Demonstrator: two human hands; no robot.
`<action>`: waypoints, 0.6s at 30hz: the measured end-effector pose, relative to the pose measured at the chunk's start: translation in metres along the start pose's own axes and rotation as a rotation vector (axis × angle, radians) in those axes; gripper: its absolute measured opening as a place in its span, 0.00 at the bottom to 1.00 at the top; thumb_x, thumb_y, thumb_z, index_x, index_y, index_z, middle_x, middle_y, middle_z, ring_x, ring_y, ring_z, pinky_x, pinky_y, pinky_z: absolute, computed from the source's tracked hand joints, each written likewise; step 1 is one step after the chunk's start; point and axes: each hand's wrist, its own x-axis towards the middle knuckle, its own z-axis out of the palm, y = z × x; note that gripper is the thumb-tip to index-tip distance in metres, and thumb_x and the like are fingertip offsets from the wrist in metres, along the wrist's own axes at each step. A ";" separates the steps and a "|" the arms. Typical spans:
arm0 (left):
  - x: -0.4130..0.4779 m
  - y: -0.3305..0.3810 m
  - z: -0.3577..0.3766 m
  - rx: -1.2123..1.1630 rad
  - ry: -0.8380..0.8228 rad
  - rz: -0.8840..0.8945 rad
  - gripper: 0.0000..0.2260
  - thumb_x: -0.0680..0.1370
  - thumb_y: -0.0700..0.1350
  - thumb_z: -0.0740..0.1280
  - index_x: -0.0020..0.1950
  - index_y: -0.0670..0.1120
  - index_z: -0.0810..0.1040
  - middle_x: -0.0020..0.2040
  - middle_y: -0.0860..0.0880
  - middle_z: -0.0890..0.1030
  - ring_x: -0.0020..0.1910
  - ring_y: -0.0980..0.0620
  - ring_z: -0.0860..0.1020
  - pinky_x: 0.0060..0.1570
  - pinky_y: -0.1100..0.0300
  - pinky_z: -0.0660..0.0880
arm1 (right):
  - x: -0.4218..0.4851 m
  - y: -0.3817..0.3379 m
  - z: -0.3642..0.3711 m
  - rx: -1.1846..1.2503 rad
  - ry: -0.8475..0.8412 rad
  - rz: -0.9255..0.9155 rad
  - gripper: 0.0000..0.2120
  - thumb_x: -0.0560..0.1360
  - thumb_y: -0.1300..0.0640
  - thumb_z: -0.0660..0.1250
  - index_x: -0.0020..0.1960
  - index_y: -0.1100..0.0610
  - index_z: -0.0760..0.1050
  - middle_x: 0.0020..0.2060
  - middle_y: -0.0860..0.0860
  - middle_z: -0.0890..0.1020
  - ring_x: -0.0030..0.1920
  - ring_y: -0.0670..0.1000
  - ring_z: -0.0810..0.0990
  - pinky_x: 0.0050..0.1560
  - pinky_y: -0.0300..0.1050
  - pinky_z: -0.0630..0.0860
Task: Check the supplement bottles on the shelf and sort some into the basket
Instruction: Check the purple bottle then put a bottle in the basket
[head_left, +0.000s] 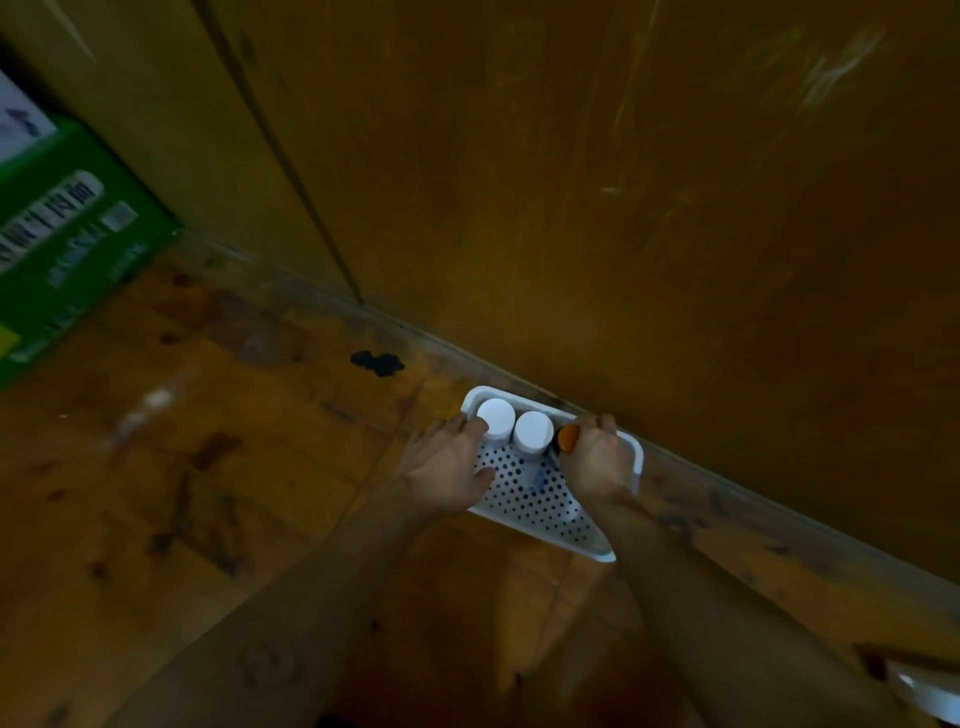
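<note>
We looked down at a white basket (535, 501) with lots of little round holes in its bottom. It sat on the wooden boards (208, 467), with its far end right up against a big brown wooden wall (623, 208).

Our left hand (447, 462) held the left side of the basket. Its grip was closed on the rim, with the thumb inside and the fingers near the far corner. Our right hand (595, 465) held the right side. Its grip was closed on that rim too, with the fingers curled over the edge.

Three bottles stood in a row at the far end of the basket. Two had white caps, the left white-capped bottle (496, 418) and the right white-capped bottle (533, 434), and they touched each other. The orange-capped bottle (569, 439) stood just beside our right hand. We could not tell if that hand touched it. The picture was blurry.

A green box (67, 244) sat far off to the left. A small dark blot (376, 362) lay on the boards near the wall. Something white (924, 691) peeked in at the bottom right corner.
</note>
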 end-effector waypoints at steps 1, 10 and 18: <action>-0.001 -0.001 0.001 0.014 -0.005 -0.007 0.26 0.77 0.56 0.64 0.72 0.50 0.62 0.69 0.48 0.71 0.68 0.45 0.68 0.68 0.47 0.65 | 0.001 0.000 0.001 0.002 0.008 -0.009 0.20 0.77 0.58 0.67 0.67 0.60 0.68 0.65 0.59 0.69 0.58 0.62 0.76 0.49 0.51 0.71; -0.002 -0.006 -0.004 0.052 0.019 0.012 0.26 0.78 0.56 0.64 0.73 0.49 0.63 0.69 0.47 0.70 0.69 0.45 0.66 0.66 0.49 0.64 | -0.010 -0.007 -0.003 0.108 0.044 0.040 0.24 0.73 0.59 0.72 0.63 0.60 0.64 0.63 0.60 0.69 0.58 0.63 0.76 0.50 0.53 0.72; -0.092 0.027 -0.119 0.026 -0.032 0.022 0.24 0.77 0.58 0.65 0.70 0.50 0.65 0.67 0.48 0.70 0.68 0.45 0.66 0.66 0.48 0.64 | -0.114 -0.054 -0.143 0.110 -0.019 -0.021 0.26 0.72 0.55 0.74 0.63 0.58 0.65 0.60 0.57 0.70 0.59 0.60 0.74 0.51 0.51 0.72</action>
